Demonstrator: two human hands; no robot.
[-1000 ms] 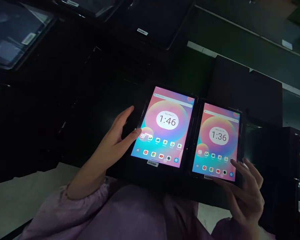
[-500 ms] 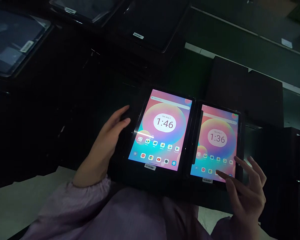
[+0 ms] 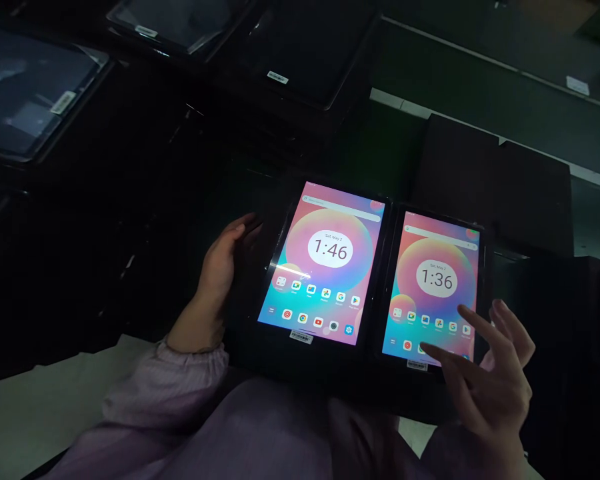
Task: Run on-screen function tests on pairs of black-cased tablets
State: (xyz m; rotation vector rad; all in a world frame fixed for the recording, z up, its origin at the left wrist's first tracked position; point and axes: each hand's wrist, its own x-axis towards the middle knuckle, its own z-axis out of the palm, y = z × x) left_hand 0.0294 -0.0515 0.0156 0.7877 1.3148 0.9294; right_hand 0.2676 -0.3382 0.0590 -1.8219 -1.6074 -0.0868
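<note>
Two lit tablets lie side by side on a dark surface before me. The left tablet (image 3: 325, 260) shows 1:46 and app icons; the right tablet (image 3: 430, 283) shows 1:36. Each has a barcode label below its screen. My right hand (image 3: 497, 373) is over the lower right of the right tablet, fingers apart, the index finger near the bottom icons; whether it touches the glass I cannot tell. Left of the left tablet is my left hand (image 3: 223, 263), thumb and fingers extended in shadow, apart from the screen. No held object shows in it.
Dark-screened tablets stand at the upper left (image 3: 20, 87), top (image 3: 180, 23) and top middle (image 3: 305, 47). A dark box (image 3: 495, 180) sits beyond the right tablet. Part of another stack (image 3: 595, 320) reaches the right edge. Behind runs a green surface with pale strips.
My right index finger has moved left across the bottom icons of the right tablet. A dark band on that screen's left side is gone. My left thumb has drawn back from the tablet.
</note>
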